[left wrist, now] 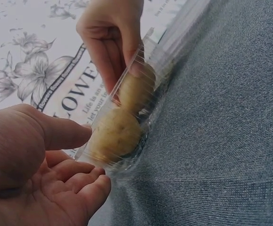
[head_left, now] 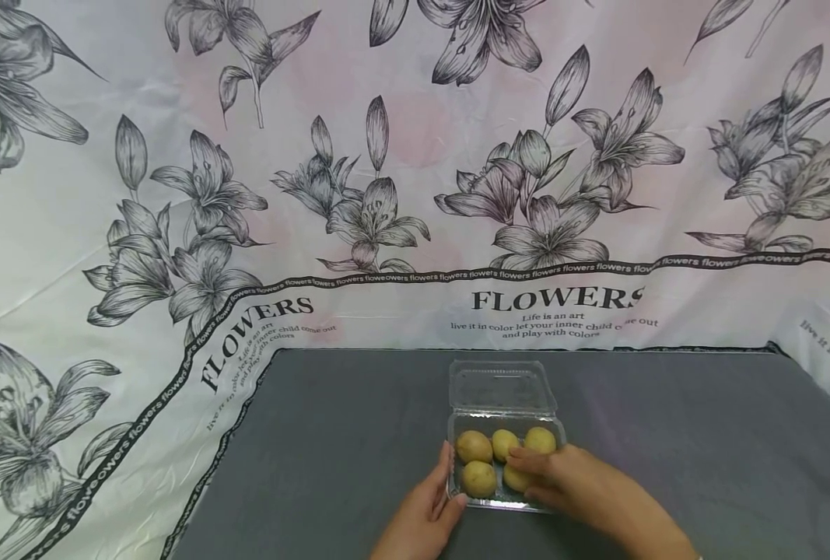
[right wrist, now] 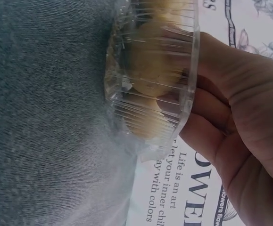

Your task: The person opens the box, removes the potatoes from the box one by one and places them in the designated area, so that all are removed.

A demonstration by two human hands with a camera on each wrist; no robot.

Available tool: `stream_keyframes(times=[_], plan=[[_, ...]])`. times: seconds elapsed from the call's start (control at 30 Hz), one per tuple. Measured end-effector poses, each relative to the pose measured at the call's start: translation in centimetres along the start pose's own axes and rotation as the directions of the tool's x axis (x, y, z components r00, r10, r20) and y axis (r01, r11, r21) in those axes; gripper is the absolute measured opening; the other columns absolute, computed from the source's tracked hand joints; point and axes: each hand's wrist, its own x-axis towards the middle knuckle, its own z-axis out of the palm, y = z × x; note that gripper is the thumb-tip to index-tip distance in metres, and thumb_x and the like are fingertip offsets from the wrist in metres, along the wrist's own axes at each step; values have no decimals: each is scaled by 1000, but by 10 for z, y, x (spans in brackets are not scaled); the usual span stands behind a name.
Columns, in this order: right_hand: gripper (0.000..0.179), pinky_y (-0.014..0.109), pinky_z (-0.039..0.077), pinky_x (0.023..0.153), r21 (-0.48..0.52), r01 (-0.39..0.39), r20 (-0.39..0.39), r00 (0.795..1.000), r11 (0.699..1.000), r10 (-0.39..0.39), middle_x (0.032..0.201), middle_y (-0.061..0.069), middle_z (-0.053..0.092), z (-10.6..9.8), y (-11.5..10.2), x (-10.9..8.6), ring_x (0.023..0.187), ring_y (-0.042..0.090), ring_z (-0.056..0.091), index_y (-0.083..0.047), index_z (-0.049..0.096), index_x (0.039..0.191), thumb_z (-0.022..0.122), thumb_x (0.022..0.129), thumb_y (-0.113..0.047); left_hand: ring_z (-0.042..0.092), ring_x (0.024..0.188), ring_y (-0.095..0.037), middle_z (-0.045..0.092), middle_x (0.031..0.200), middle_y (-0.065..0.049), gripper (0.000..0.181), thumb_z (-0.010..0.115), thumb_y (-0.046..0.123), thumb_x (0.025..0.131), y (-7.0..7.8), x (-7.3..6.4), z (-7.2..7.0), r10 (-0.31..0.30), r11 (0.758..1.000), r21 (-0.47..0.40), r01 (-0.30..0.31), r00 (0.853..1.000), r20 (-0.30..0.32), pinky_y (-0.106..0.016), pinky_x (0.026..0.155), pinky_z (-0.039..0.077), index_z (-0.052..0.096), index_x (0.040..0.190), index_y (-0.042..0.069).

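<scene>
A clear plastic clamshell container (head_left: pixel 506 505) lies on the grey surface with its lid (head_left: pixel 502 389) tipped back. Several yellow-brown potatoes (head_left: pixel 474 446) sit inside it in two rows. My right hand (head_left: pixel 583 490) reaches in from the right and grips the front right potato (left wrist: pixel 135 89) between thumb and fingers; the container's ribbed wall partly veils this in the right wrist view. At the front left corner my left hand (head_left: pixel 425 505) holds the container, thumb on the front rim and forefinger along the left side. Close by the left thumb is the front left potato (left wrist: pixel 115 134).
Grey cloth (head_left: pixel 330 435) covers the table around the container. Behind and to the left hangs a white curtain (head_left: pixel 386 311) printed with flowers and lettering, its lower edge meeting the back of the table.
</scene>
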Motion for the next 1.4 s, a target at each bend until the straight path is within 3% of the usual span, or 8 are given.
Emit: stream_keyframes(times=[0.23,0.47,0.63,0.8,0.9,1.03,1.23,1.4], plan=[[38,15,50,57,36,72,-51,996,997,-71,99,2,79,0,5,2,69,-9,51,-4,75,124,86,87,-7,12,158,-40,9,173,-24,76,59,14,110,-1,0,0,10,1000,-5,-10,1000,10,-39,124,26,11,166,-4],[42,9,44,55,40,76,-99,992,996,-71,97,2,79,-3,1,1,64,-11,45,-3,75,127,86,86,-6,12,157,-39,9,173,-23,76,58,14,110,-2,0,0,30,1000,-2,-30,999,15,-26,122,26,11,166,-4],[47,12,44,51,6,48,-126,991,999,-47,89,1,78,-8,-1,0,59,-10,42,-8,73,129,87,84,-5,13,158,-40,10,173,-24,76,59,14,110,-2,0,0,17,1000,7,-18,1000,17,-38,124,28,11,166,-3],[49,20,52,54,-1,-8,-123,992,1000,8,96,4,80,-13,-2,-1,65,-7,53,-11,71,131,86,85,-5,12,158,-42,9,173,-25,76,59,13,110,-2,-1,-1,9,1000,5,-9,1000,24,-45,123,27,10,166,-5],[56,22,59,60,-34,17,-167,986,999,-22,114,11,80,-14,0,-2,73,-2,66,-9,70,134,88,82,-2,12,158,-41,9,173,-25,76,58,13,110,-3,0,-1,11,1000,-1,-11,1000,24,-44,124,26,10,166,-5],[64,22,61,67,-91,36,-236,970,995,-57,129,14,75,-15,1,-2,76,5,73,-8,69,136,90,77,1,13,158,-38,11,173,-23,76,59,15,110,-3,0,-1,15,1000,0,-15,1000,15,-37,124,26,11,166,-3],[65,28,64,72,-104,-17,-248,969,994,-10,133,10,73,-20,3,-4,90,16,78,-10,69,137,90,77,0,13,157,-38,12,173,-23,76,59,14,110,-5,0,-2,21,1000,0,-21,1000,9,-26,122,27,11,167,-3],[70,32,65,73,-87,-52,-237,971,995,30,137,11,71,-24,5,-7,89,15,77,-11,67,141,90,76,1,13,158,-39,11,173,-22,76,58,15,110,-3,-1,-2,21,1000,-2,-21,1000,11,-36,124,27,11,167,-2]])
